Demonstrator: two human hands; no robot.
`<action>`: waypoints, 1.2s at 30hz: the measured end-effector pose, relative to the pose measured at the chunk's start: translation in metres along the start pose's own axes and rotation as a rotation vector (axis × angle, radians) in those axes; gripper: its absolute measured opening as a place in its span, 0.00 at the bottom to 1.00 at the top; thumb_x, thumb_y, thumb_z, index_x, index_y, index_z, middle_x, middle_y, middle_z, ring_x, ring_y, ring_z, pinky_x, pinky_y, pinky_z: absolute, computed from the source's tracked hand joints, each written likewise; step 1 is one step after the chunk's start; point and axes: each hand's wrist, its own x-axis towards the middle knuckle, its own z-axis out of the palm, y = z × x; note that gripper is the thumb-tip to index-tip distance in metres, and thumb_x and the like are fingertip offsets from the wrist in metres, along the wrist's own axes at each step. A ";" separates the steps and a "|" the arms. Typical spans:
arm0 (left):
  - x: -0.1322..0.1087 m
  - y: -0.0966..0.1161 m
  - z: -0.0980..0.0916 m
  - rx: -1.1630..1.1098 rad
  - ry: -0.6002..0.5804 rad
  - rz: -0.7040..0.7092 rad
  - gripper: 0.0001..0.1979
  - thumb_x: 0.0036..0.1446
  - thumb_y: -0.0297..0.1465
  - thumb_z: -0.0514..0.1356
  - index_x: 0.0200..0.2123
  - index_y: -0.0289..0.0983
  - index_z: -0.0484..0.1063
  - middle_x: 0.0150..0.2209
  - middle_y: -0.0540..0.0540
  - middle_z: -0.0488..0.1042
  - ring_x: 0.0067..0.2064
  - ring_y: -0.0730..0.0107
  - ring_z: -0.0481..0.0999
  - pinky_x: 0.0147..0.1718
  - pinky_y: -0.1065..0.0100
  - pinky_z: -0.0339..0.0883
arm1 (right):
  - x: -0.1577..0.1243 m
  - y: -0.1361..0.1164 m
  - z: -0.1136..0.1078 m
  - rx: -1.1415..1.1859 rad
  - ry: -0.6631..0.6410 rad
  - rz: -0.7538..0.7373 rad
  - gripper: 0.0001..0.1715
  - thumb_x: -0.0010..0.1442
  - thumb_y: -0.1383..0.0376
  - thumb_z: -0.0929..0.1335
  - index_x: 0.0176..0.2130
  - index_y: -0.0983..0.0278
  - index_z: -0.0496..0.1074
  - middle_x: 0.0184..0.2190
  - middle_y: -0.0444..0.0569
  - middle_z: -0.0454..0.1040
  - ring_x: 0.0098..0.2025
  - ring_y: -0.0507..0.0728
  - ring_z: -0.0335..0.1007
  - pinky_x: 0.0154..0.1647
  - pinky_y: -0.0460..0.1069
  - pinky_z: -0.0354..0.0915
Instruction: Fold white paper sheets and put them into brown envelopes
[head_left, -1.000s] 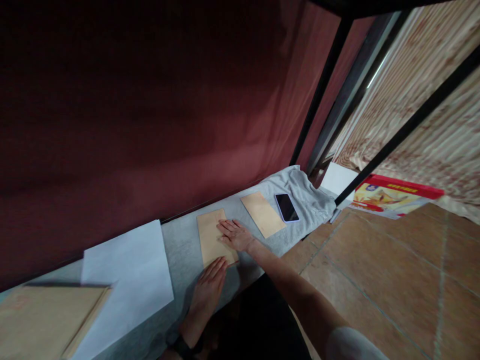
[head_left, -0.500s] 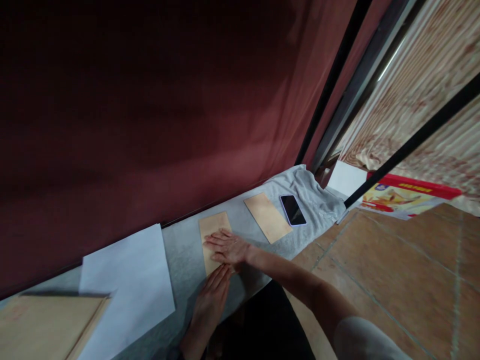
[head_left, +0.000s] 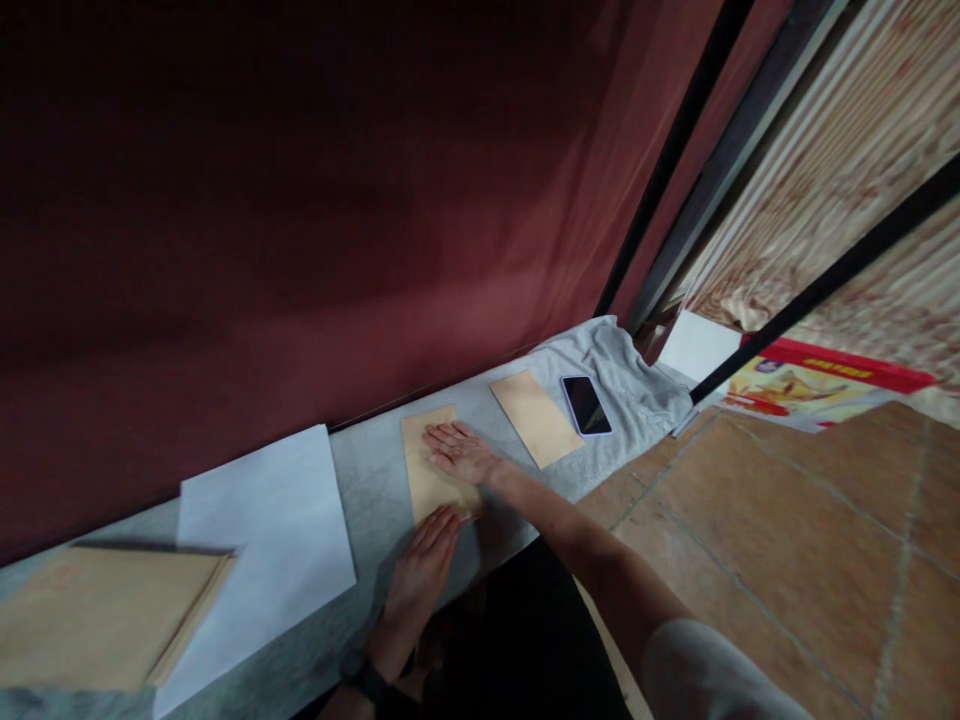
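Observation:
A brown paper envelope (head_left: 424, 475) lies flat on the grey cloth before me. My right hand (head_left: 463, 455) rests on its right side, palm down with the fingers stretched out. At the near end of the same envelope, my left hand (head_left: 426, 560) lays its straight fingers on the paper edge, a short way below the right hand. Part of the envelope is hidden under both hands. To the right lies a second brown envelope (head_left: 536, 418), untouched, with a phone (head_left: 586, 405) beside it, dark screen up.
White paper sheets (head_left: 274, 520) lie left of my hands, partly under a stack of brown envelopes (head_left: 105, 620). Grey cloth (head_left: 375, 465) covers the narrow surface along a dark red wall. A black pole (head_left: 825, 280) slants past a printed red and yellow box (head_left: 817, 385) above the tiled floor.
My right hand has slid up and slightly right on the envelope, so a gap now separates it from my left hand. The left hand stays at the near end. The view has tilted slightly.

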 end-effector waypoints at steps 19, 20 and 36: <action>0.014 0.015 -0.012 -0.124 0.116 -0.170 0.16 0.68 0.29 0.49 0.50 0.37 0.76 0.51 0.42 0.79 0.55 0.62 0.76 0.57 0.57 0.72 | -0.146 -0.043 0.007 0.275 0.355 0.143 0.20 0.73 0.61 0.60 0.57 0.60 0.73 0.57 0.50 0.75 0.61 0.57 0.68 0.67 0.59 0.56; 0.015 0.015 -0.011 -0.129 0.131 -0.179 0.16 0.68 0.30 0.49 0.49 0.37 0.76 0.50 0.42 0.79 0.54 0.62 0.77 0.56 0.57 0.72 | -0.149 -0.049 0.011 0.258 0.401 0.172 0.21 0.72 0.62 0.60 0.59 0.61 0.71 0.59 0.52 0.73 0.62 0.57 0.67 0.67 0.59 0.57; 0.013 0.019 -0.016 -0.017 0.062 -0.158 0.20 0.61 0.22 0.51 0.51 0.36 0.75 0.52 0.40 0.79 0.56 0.59 0.76 0.57 0.57 0.71 | -0.165 -0.101 0.035 -0.037 0.308 0.148 0.28 0.72 0.60 0.62 0.68 0.62 0.59 0.67 0.50 0.62 0.69 0.58 0.56 0.72 0.59 0.48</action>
